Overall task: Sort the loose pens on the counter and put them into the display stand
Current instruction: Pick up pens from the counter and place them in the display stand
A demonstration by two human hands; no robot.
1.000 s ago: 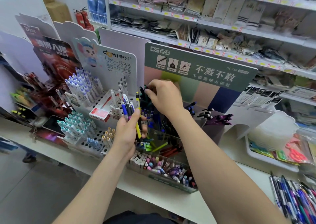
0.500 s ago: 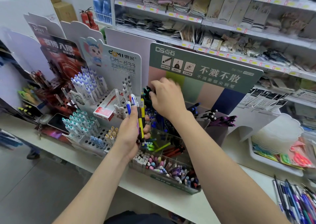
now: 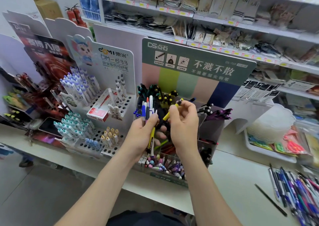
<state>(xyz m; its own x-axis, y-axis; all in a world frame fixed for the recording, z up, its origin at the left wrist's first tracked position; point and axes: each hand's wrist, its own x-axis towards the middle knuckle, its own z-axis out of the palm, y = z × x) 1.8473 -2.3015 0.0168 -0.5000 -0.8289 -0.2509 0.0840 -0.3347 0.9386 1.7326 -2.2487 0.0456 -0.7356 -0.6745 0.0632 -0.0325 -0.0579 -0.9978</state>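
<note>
Two hands met at centre frame: the left hand [image 3: 143, 136] held about five pens [image 3: 146, 108], the right hand [image 3: 183, 122] one yellow pen [image 3: 170, 110]. Three printed display stands [image 3: 198, 65] stood behind, two fire extinguishers [image 3: 74, 15] at upper left; loose pens [image 3: 296, 191] at lower right were too many to count

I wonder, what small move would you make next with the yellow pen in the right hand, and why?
Probably lift the yellow pen, pinched in the right hand, back toward the yellow-tipped pens in the display stand and slot it there: the colours match, and the left hand only holds the other pens.
</note>
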